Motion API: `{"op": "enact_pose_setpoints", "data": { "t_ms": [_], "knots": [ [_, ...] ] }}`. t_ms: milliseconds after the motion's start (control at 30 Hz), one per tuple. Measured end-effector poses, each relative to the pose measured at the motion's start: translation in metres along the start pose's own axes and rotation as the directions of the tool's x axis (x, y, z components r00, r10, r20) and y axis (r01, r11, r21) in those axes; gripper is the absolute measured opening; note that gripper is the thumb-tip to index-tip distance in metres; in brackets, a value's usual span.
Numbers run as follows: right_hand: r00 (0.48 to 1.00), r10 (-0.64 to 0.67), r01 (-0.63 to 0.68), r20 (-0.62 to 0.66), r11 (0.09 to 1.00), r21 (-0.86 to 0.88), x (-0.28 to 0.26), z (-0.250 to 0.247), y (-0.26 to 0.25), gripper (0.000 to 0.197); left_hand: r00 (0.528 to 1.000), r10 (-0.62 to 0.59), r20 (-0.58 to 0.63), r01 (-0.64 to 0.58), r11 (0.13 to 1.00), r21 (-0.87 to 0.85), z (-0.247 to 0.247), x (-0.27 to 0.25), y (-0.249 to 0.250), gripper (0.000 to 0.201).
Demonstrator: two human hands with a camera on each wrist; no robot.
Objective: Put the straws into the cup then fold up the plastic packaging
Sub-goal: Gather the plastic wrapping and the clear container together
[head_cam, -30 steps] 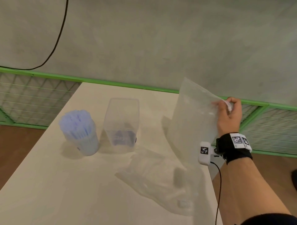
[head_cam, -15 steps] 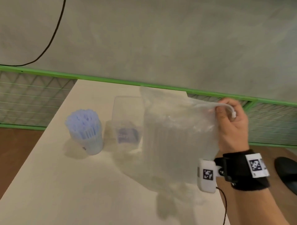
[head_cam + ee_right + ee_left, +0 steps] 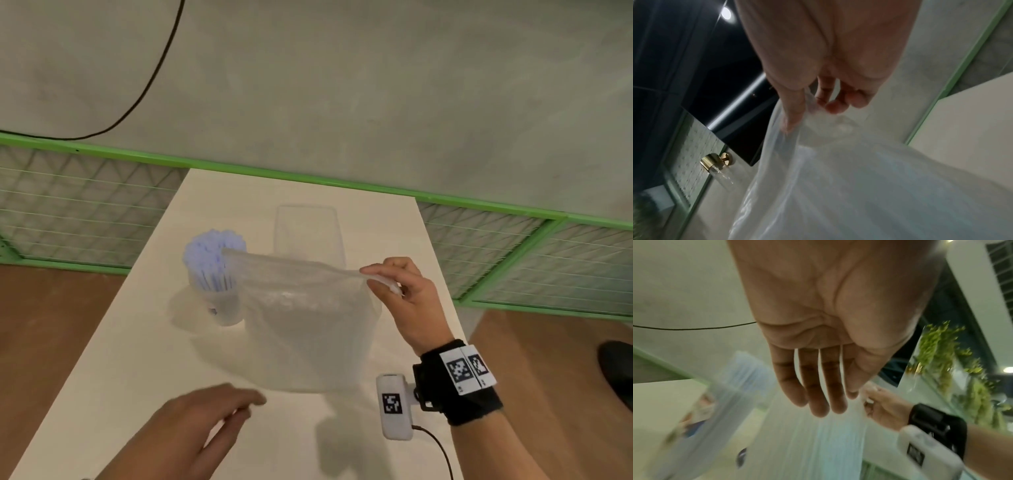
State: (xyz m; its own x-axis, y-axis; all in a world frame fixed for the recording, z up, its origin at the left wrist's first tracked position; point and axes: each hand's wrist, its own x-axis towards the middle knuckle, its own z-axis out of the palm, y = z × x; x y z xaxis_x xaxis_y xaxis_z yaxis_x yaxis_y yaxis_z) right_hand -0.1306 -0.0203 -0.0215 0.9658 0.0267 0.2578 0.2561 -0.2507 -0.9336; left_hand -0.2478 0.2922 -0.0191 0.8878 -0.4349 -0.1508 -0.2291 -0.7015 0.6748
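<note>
A clear plastic bag [image 3: 308,325] hangs over the middle of the cream table [image 3: 120,394]. My right hand [image 3: 394,284] pinches its upper right corner, and the wrist view shows the thumb and fingers [image 3: 795,113] closed on the film [image 3: 838,186]. A cup [image 3: 219,301] packed with pale blue straws [image 3: 214,253] stands to the left, partly behind the bag's edge. My left hand [image 3: 236,411] hovers low near the bag's bottom edge, fingers [image 3: 818,394] straight and together, holding nothing.
An empty clear plastic container [image 3: 308,233] stands behind the bag. A green-framed wire fence [image 3: 85,205] runs behind the table under a grey wall. Wooden floor lies on both sides, with a dark object [image 3: 616,370] at the far right.
My right hand swung the bag from upright at the right down over the table's middle. My left hand has come into view at the bottom. The camera moved closer.
</note>
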Motion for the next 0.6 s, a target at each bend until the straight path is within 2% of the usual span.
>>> {"op": "enact_pose_setpoints", "data": {
  "t_ms": [67, 133, 167, 267, 333, 400, 500, 600],
  "knots": [
    [1.0, 0.008, -0.008, -0.014, 0.999, 0.05, -0.003, -0.008, -0.001, 0.027, 0.982, 0.149, -0.118, -0.151, 0.988, -0.009, -0.003, 0.018, 0.017, 0.024],
    [0.997, 0.03, -0.02, -0.07, 0.989, 0.145, -0.007, -0.019, -0.006, 0.025, 0.942, 0.251, -0.221, -0.257, 0.966, 0.004, -0.011, 0.038, 0.034, 0.024],
    [0.994, 0.044, -0.025, -0.099, 0.983, 0.181, -0.009, -0.022, -0.009, 0.023, 0.928, 0.265, -0.26, -0.273, 0.962, 0.009, -0.013, 0.046, 0.043, 0.024],
    [0.989, 0.058, -0.03, -0.133, 0.977, 0.209, -0.017, -0.028, -0.015, 0.012, 0.846, 0.345, -0.407, -0.355, 0.933, 0.053, -0.013, 0.078, 0.07, 0.024],
    [0.989, 0.046, -0.016, -0.141, 0.979, 0.204, -0.021, -0.03, -0.018, 0.012, 0.815, 0.352, -0.46, -0.355, 0.931, 0.083, -0.01, 0.103, 0.088, 0.024],
    [0.988, 0.042, -0.009, -0.15, 0.977, 0.212, -0.024, -0.031, -0.019, 0.016, 0.831, 0.352, -0.43, -0.324, 0.936, 0.14, -0.005, 0.128, 0.105, 0.025],
    [0.986, 0.023, 0.014, -0.164, 0.976, 0.218, -0.027, -0.031, -0.022, 0.016, 0.889, 0.321, -0.328, -0.273, 0.944, 0.184, 0.003, 0.155, 0.119, 0.029],
    [0.983, 0.014, 0.026, -0.184, 0.976, 0.215, -0.029, -0.031, -0.024, 0.013, 0.894, 0.316, -0.317, -0.282, 0.948, 0.151, 0.007, 0.165, 0.123, 0.024]
  ]
}}
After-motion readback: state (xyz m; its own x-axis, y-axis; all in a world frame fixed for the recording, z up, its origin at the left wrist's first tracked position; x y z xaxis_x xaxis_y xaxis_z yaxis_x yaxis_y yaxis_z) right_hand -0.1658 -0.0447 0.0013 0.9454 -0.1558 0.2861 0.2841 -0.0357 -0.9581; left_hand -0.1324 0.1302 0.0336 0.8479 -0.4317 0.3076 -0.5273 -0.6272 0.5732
